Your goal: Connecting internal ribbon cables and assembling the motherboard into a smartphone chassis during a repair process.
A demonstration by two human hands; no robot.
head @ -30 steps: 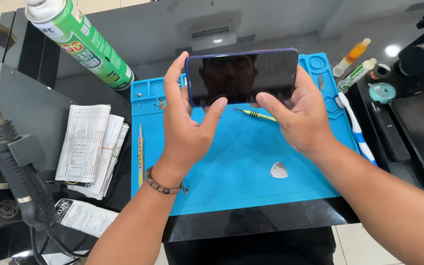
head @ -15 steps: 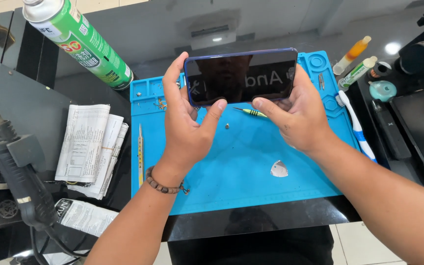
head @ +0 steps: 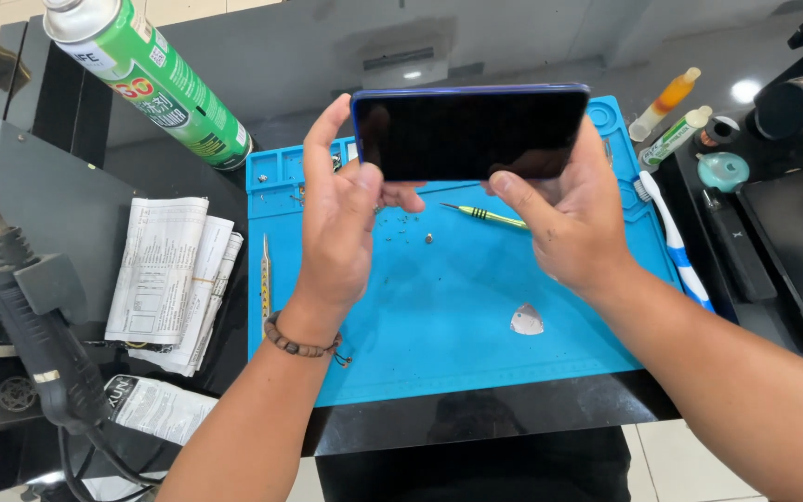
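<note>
I hold a smartphone (head: 472, 132) with a dark blank screen and blue frame, landscape, above a blue work mat (head: 439, 325). My left hand (head: 344, 221) grips its left end, thumb on the screen's lower left corner. My right hand (head: 564, 216) holds the right end, thumb at the lower edge. A beaded bracelet (head: 301, 346) sits on my left wrist. On the mat below lie a yellow-green screwdriver (head: 485, 217), a few tiny screws (head: 427, 238) and a small white pick (head: 526, 321).
A green spray can (head: 146, 79) lies at the back left. Folded papers (head: 174, 279) and a hot-air gun (head: 20, 316) sit left of the mat. A thin metal tool (head: 266, 279) lies on the mat's left edge. Small bottles (head: 671, 116) and a toothbrush (head: 676, 246) are to the right.
The lit phone screen has gone dark. The phone is tilted flatter and raised a little; my left thumb has slid from mid-screen to the lower left corner.
</note>
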